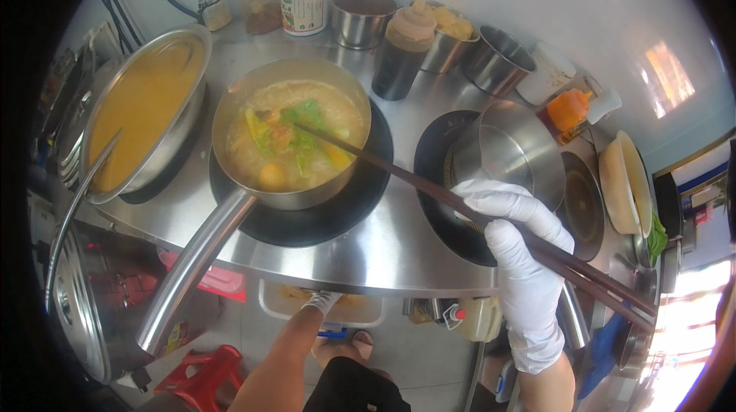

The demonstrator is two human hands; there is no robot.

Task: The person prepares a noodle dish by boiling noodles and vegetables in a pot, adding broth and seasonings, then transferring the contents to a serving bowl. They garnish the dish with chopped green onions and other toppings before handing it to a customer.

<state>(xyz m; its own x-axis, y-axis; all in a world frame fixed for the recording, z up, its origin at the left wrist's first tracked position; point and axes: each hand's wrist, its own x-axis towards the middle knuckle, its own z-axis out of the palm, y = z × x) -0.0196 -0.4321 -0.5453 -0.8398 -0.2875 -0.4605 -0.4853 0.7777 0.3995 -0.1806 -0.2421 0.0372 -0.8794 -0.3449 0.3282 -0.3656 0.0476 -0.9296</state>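
Note:
My right hand (529, 274), in a white glove, grips a pair of long dark wooden chopsticks (402, 173). Their tips reach into a steel saucepan (299, 200), among leafy greens (310, 115). Broth with noodles fills the pan, and a round yellowish piece (271, 177) floats near its front rim. The pan's long metal handle (195, 274) points toward me at the left. Below the counter edge, my gloved left hand (324, 300) is at a clear plastic tub (270, 313) with yellowish food in it. The fingers of that hand are hidden.
A large steel basin (172, 154) of yellow broth, a ladle (75, 205) in it, stands left. Right is an empty steel pot (517, 142) on a second burner. A sauce bottle (399, 64) and steel canisters (363, 29) line the wall. A red stool (213, 369) stands below.

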